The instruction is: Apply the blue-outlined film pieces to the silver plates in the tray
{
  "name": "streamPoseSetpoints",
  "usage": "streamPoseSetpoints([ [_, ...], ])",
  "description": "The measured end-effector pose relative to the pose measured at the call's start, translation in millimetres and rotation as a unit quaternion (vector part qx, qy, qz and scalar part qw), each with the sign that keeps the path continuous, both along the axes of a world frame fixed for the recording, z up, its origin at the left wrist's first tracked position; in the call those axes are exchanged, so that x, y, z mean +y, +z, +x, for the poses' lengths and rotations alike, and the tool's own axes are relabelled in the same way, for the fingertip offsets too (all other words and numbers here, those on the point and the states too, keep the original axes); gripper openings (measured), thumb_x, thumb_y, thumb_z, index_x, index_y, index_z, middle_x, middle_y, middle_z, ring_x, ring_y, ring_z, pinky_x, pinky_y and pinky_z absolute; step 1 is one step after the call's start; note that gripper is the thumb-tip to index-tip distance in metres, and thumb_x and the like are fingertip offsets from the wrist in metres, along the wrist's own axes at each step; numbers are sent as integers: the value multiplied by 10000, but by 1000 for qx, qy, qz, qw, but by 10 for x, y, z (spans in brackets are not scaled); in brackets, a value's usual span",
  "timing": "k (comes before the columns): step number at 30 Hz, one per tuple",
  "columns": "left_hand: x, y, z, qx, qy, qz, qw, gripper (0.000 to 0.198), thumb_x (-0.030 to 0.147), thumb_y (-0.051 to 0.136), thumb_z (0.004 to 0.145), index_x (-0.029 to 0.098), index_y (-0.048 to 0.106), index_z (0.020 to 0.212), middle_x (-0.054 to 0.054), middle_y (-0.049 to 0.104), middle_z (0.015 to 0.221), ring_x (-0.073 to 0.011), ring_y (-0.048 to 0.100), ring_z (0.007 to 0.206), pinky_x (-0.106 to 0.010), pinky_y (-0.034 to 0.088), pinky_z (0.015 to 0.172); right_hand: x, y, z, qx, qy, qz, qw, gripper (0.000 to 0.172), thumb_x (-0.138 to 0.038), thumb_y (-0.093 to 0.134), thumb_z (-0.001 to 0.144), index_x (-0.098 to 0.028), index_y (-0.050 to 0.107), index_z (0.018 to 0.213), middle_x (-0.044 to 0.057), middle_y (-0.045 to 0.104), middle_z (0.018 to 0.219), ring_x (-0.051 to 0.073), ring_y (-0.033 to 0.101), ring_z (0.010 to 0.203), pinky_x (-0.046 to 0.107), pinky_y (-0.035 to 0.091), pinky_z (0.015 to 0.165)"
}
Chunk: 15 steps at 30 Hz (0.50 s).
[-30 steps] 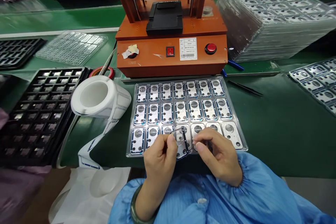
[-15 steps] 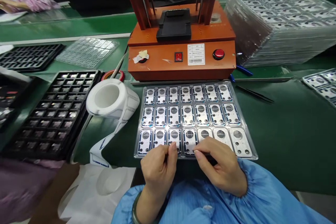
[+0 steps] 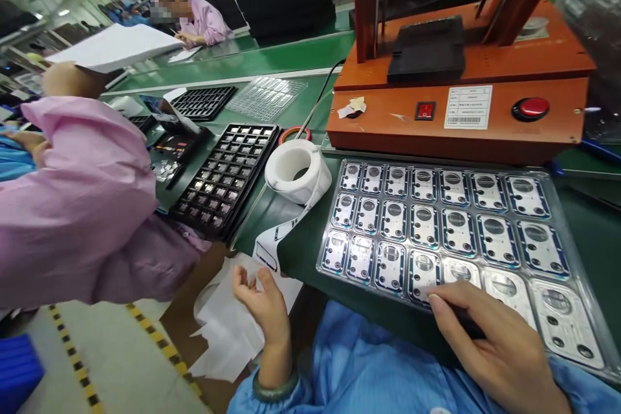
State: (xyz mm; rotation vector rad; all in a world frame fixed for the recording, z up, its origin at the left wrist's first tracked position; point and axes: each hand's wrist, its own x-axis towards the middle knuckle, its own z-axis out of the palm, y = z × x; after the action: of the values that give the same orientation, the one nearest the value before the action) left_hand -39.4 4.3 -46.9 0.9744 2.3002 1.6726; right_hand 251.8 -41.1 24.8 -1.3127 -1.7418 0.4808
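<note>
My left hand point(image 3: 264, 307) is lifted over the box at the left, fingers loosely bent and thumb apart, with nothing seen in it. Just above its fingertips hangs the loose end of a label strip point(image 3: 268, 247), which runs from a white roll of labels point(image 3: 286, 191). My right hand point(image 3: 495, 343) rests at the near edge of a clear plastic tray point(image 3: 325, 265), thumb and forefinger pressed together; whatever they may hold is hidden. Silver metal plates point(image 3: 457, 226) fill the tray in rows. Most carry blue-edged labels, while the near-right ones look bare.
Behind the tray stands an orange press point(image 3: 388, 123) with a red button point(image 3: 530, 108). A black compartment tray point(image 3: 228, 174) lies left of the roll. Crumpled white backing paper point(image 3: 228, 323) fills the box below. A co-worker in a pink sleeve point(image 3: 92, 181) works close on the left.
The view has swung left. My left hand has left the tray edge and moved left to the label strip, its fingers loosening. My right hand stays at the tray's near edge.
</note>
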Motion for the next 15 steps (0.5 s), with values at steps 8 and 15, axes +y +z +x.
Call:
streamPoseSetpoints([
  [8, 100, -41, 33, -134, 34, -29, 990, 602, 453, 675, 747, 182, 439, 1230, -128, 380, 1276, -253, 464, 1192, -468, 313, 1068, 11, -21, -5, -19, 0, -5, 1000, 54, -178, 544, 900, -205, 583, 926, 23, 676, 799, 157, 651, 691, 266, 478, 645],
  [15, 158, -1, 208, -272, -18, 32, 962, 555, 322, 700, 764, 204, 403, 1217, -71, 556, 1053, -169, 603, 1013, -375, 460, 956, 0, -38, -4, -27, -4, -14, 1000, 45, -201, 544, 902, -203, 589, 909, 17, 672, 782, 153, 650, 678, 260, 472, 638],
])
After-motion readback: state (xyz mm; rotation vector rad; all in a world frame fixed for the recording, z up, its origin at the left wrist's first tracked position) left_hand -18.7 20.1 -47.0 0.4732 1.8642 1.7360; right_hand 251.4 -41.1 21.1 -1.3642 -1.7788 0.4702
